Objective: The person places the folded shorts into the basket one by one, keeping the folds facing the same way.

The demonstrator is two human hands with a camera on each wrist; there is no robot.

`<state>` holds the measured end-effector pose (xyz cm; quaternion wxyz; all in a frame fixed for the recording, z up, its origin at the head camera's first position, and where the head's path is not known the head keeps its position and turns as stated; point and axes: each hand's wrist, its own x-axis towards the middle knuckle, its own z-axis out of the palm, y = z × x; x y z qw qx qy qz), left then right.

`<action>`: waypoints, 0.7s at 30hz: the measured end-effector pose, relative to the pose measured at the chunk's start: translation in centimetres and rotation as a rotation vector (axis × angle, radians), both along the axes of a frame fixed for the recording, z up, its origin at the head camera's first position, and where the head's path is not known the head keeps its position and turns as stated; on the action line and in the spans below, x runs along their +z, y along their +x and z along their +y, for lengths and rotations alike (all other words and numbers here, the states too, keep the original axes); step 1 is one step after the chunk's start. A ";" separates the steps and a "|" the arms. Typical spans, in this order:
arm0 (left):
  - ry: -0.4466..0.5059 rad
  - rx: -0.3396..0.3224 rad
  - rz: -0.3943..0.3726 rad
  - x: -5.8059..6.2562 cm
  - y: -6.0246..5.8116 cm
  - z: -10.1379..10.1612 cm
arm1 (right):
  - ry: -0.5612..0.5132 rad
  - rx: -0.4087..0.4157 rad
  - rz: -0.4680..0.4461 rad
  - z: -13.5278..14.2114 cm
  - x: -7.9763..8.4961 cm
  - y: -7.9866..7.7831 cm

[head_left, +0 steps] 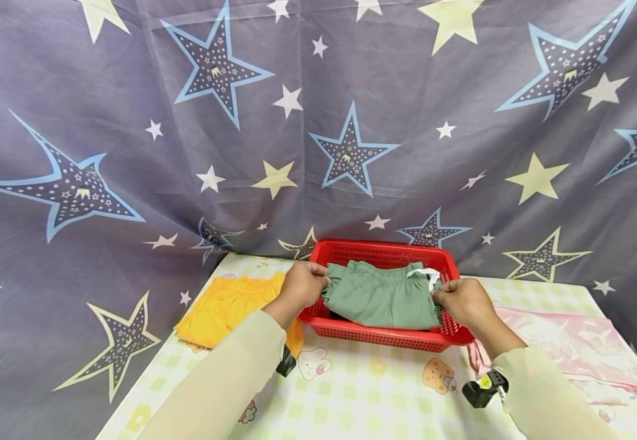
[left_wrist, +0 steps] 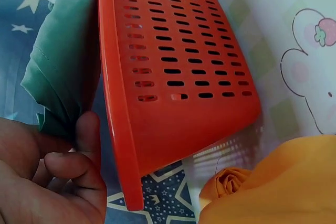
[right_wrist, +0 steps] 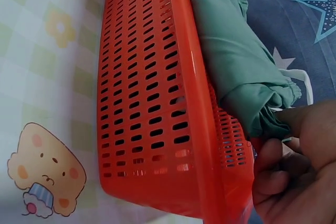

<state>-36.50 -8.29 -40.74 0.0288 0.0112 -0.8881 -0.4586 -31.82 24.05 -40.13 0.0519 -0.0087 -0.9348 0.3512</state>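
Folded green shorts (head_left: pixel 381 296) with a gathered waistband and a white drawstring are held level at the top of a red plastic basket (head_left: pixel 373 341). My left hand (head_left: pixel 303 286) pinches their left edge between thumb and fingers, as the left wrist view also shows beside the basket rim (left_wrist: pixel 118 103). At the opposite edge, near the drawstring, my right hand (head_left: pixel 465 300) pinches the cloth. The right wrist view has the bunched green fabric (right_wrist: pixel 247 72) above the basket's slotted side. What lies under the shorts inside the basket is mostly hidden.
Yellow folded clothing (head_left: pixel 230 308) lies left of the basket, partly behind the left forearm. Pink shiny clothing (head_left: pixel 565 342) lies to the right, close to the right forearm. A checked tablecloth (head_left: pixel 373 403) covers the table, and a star-patterned curtain (head_left: pixel 274 140) hangs directly behind.
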 end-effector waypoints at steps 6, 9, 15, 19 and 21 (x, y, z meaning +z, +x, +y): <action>-0.046 0.005 0.017 0.1 -0.4 0.3 | -0.004 -0.015 0.003 -0.4 -0.4 -0.7; -0.068 -0.003 0.031 0.0 -0.4 0.5 | 0.008 -0.018 -0.004 -0.6 -0.7 -1.0; -0.114 -0.018 0.058 -0.6 -0.5 0.8 | 0.057 -0.038 -0.041 -1.0 -1.3 -1.3; -0.188 -0.022 0.048 -1.0 -0.5 1.1 | 0.095 -0.040 -0.080 -1.2 -1.6 -1.2; -0.231 -0.021 0.048 -1.0 -0.4 1.2 | 0.114 -0.043 -0.100 -1.4 -1.7 -1.1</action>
